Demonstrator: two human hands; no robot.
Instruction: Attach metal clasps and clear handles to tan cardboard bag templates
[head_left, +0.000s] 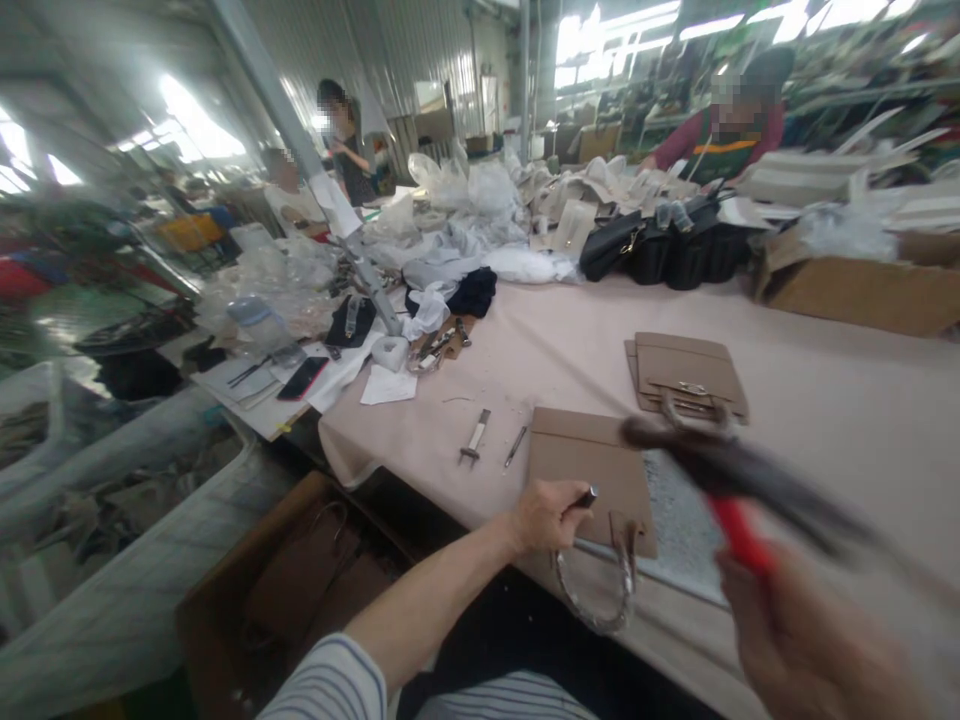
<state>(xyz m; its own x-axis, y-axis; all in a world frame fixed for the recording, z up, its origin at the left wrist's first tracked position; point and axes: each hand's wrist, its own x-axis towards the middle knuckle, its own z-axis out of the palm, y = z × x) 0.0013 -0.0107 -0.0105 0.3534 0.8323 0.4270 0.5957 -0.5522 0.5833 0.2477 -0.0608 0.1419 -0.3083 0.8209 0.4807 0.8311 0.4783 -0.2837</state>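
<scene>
Brown panel (585, 450) is lying under my left hand (546, 515), whose fingers are pinching a short dark tool (590, 496); my right hand (817, 620) is gripping a hammer (739, 535). I'm seemingly hammering; the next move is needing steady aim.

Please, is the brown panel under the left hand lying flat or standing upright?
Lying flat: the brown panel shows its broad face upward, partly over the grey slab.
</scene>
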